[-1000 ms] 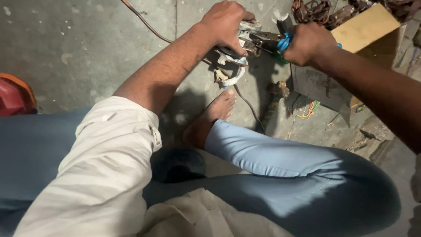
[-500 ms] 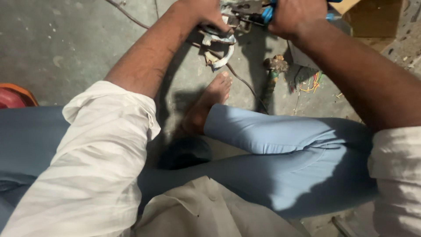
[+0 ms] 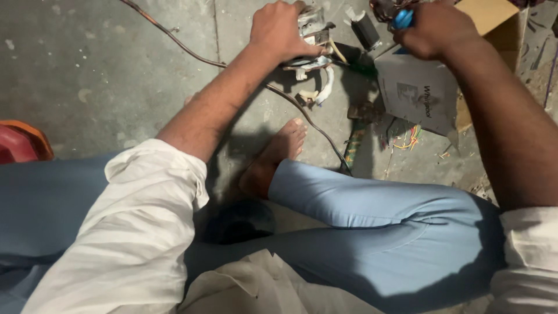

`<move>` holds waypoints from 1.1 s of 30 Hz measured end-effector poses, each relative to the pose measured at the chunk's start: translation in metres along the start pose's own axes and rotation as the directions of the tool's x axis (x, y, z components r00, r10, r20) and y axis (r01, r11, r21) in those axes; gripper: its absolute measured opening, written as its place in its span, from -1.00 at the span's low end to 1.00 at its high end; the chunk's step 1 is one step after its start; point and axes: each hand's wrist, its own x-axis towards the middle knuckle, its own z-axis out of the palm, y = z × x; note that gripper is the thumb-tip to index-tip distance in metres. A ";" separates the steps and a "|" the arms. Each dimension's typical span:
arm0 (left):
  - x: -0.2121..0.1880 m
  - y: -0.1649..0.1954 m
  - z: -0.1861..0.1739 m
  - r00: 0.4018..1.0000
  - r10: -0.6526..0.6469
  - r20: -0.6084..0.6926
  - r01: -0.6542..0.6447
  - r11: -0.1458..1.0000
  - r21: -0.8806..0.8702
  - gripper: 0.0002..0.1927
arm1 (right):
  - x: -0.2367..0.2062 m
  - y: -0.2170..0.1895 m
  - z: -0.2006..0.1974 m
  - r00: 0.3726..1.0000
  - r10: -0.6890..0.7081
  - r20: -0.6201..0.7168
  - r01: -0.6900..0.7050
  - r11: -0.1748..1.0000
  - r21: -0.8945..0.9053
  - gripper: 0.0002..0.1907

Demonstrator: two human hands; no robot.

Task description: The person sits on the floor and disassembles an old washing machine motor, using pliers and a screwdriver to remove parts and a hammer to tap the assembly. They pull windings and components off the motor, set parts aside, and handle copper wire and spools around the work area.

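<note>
My left hand (image 3: 282, 29) grips a small electrical part (image 3: 314, 35) of metal and white plastic with short white wires hanging under it. My right hand (image 3: 436, 29) is closed around a blue-handled tool (image 3: 402, 18), whose tip is hidden near the part. Both hands are held over the grey concrete floor (image 3: 104, 70), above my bare foot (image 3: 279, 154). I sit with legs folded in light blue trousers (image 3: 372, 215) and a white shirt.
A grey leaflet (image 3: 415, 93) lies on a cardboard box (image 3: 494, 23) under my right hand. A thin cable (image 3: 192, 49) runs across the floor. A hammer-like tool (image 3: 357, 131), coloured wire scraps (image 3: 407, 139) and a red-orange object (image 3: 20, 142) lie around.
The view has dipped and come back, so the hands sit lower in frame. Both hands keep their grip on the part and the blue-handled tool.
</note>
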 end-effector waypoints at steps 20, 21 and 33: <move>-0.005 -0.048 -0.064 0.933 0.313 0.180 -0.297 0.949 -0.109 0.44 | -0.044 -0.098 -0.030 0.836 0.021 0.549 -0.541 0.202 0.816 -0.66; -0.005 -0.044 -0.055 0.905 0.373 0.206 -0.351 0.927 -0.134 0.48 | -0.051 -0.110 -0.025 0.806 -0.059 0.590 -0.580 0.121 0.805 -0.62; -0.033 -0.043 -0.009 0.951 0.293 -0.098 -0.309 0.914 -0.264 0.25 | -0.058 -0.218 0.058 0.730 -0.552 0.403 -0.681 -0.543 0.490 -0.39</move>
